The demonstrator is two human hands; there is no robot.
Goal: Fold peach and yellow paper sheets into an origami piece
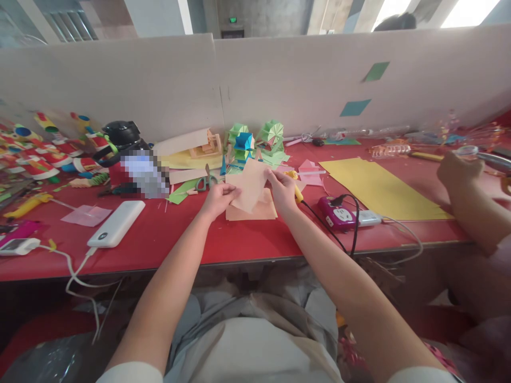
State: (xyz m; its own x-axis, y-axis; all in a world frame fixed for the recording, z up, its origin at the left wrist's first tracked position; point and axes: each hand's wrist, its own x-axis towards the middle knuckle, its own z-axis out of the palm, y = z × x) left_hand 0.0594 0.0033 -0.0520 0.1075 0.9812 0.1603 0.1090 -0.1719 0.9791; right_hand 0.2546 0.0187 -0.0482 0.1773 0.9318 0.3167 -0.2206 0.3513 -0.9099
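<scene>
Figures (38, 165), red-and-white, cut off by left edge, too blurred to count. One white power bank (116, 226); one screen (146, 173), pixelated, unreadable. One pair of scissors (206, 183). Left hand (220, 199) pinches left edge of one peach sheet (251, 183), held above red table (239, 244), partly hiding peach paper (251, 215) underneath, layers uncountable. Right hand (282, 189) pinches its right side. One purple socket block (335, 215). Yellow paper (387, 186). One co-worker's hand (459, 173), arm cut off at right.

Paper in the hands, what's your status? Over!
Left hand, right hand: both pinching peach sheet. More peach paper beneath. Scissors near left hand, not blocking.
</scene>
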